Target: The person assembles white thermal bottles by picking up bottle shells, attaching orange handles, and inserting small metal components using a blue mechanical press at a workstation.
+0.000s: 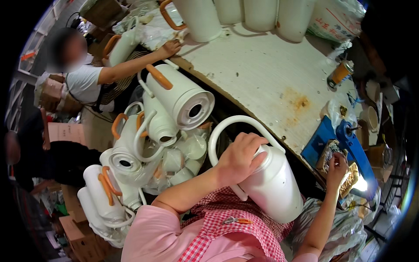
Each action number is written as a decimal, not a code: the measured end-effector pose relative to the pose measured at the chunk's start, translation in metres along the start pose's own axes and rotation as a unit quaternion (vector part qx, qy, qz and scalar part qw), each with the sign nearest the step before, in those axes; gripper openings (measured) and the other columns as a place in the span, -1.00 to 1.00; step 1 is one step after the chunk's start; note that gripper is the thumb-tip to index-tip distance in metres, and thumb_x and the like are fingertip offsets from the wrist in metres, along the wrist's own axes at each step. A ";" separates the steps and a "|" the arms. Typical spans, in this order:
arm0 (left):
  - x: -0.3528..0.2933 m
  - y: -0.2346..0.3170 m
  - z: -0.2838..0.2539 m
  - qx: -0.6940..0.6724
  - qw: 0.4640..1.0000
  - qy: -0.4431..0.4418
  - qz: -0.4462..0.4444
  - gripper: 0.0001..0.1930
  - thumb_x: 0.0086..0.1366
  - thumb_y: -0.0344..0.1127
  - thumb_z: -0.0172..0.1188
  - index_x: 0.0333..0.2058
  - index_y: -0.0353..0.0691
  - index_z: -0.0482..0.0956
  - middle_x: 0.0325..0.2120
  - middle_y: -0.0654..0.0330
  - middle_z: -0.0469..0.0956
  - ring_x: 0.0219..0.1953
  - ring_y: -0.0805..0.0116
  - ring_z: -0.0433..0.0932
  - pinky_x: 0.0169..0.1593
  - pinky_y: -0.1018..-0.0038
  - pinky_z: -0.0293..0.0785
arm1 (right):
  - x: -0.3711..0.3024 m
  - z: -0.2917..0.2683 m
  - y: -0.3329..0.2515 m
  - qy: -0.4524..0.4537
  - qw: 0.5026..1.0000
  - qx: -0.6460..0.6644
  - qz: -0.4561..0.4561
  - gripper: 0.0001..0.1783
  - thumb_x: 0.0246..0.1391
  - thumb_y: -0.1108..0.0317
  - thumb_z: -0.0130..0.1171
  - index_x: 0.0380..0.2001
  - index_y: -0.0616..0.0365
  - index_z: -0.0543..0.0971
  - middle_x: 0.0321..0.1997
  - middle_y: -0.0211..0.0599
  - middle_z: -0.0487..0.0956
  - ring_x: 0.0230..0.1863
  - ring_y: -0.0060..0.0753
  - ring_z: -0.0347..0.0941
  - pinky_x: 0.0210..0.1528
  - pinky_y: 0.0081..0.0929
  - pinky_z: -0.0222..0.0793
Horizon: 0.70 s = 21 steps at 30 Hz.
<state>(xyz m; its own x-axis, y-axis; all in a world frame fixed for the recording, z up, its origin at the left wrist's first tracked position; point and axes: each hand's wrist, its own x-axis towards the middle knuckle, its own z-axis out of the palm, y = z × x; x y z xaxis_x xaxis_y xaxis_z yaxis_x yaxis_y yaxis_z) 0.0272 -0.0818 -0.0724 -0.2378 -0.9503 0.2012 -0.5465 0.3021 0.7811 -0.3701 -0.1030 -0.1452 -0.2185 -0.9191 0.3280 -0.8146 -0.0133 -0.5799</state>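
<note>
1. Head view: left hand [240,159] is clamped over the top of a white jug [277,187]; fingers wrap the neck area.
2. Jug sits tilted at the person's lap against the checked apron [218,236], top toward upper left, beside the desk [244,74]. White hoop [213,146] curves around its top end.
3. Right hand [338,168] is at a small open box [322,163], next to a blue tool [362,161]. Can't tell if its fingers hold anything.
4. More jugs with orange handles [181,94] are heaped left; co-worker's hand [170,48] rests at desk edge.
</note>
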 end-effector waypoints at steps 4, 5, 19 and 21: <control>-0.008 -0.015 -0.004 0.037 0.999 0.006 -0.011 -0.65 0.23 -0.43 0.22 0.02 -0.22 0.57 -0.02 -0.01 0.54 0.08 -0.03 0.44 0.23 0.17 0.31 | -0.003 -0.006 -0.061 0.022 0.998 0.056 0.026 -0.92 0.06 0.56 0.26 -0.35 0.19 0.67 -0.41 -0.34 0.63 -0.42 -0.51 0.53 -0.30 -0.54 0.44; -0.010 -0.017 -0.010 0.039 0.999 0.001 -0.032 -0.64 0.26 -0.44 0.18 0.05 -0.23 0.56 -0.02 -0.01 0.53 0.08 -0.03 0.45 0.23 0.18 0.31 | 0.003 -0.006 -0.070 0.068 0.995 0.059 -0.031 -0.93 0.02 0.58 0.30 -0.39 0.20 0.66 -0.46 -0.41 0.63 -0.42 -0.54 0.52 -0.29 -0.55 0.44; 0.004 -0.005 -0.010 0.012 0.998 -0.056 -0.031 -0.69 0.42 -0.25 0.05 0.04 -0.27 0.52 -0.04 -0.02 0.54 -0.01 -0.03 0.44 0.12 0.19 0.35 | 0.109 -0.039 -0.110 0.185 0.926 -0.007 -0.330 -0.79 -0.17 0.59 0.37 -0.41 0.11 0.60 -0.26 -0.40 0.70 -0.33 -0.27 0.61 -0.34 -0.47 0.51; 0.005 -0.004 -0.010 0.022 0.998 -0.059 -0.027 -0.69 0.43 -0.25 0.05 0.04 -0.27 0.53 -0.04 -0.02 0.54 -0.01 -0.03 0.44 0.11 0.19 0.35 | 0.109 -0.040 -0.107 0.181 0.915 -0.048 -0.357 -0.79 -0.17 0.58 0.37 -0.41 0.10 0.60 -0.23 -0.42 0.70 -0.33 -0.30 0.61 -0.34 -0.46 0.52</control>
<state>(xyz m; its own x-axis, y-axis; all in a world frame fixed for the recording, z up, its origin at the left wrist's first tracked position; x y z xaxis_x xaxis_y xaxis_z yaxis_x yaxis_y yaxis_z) 0.0366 -0.0885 -0.0689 -0.2995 -0.9502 0.0866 -0.5944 0.2568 0.7621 -0.3285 -0.1855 -0.0176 0.2386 -0.4977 0.8339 -0.8584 -0.5096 -0.0585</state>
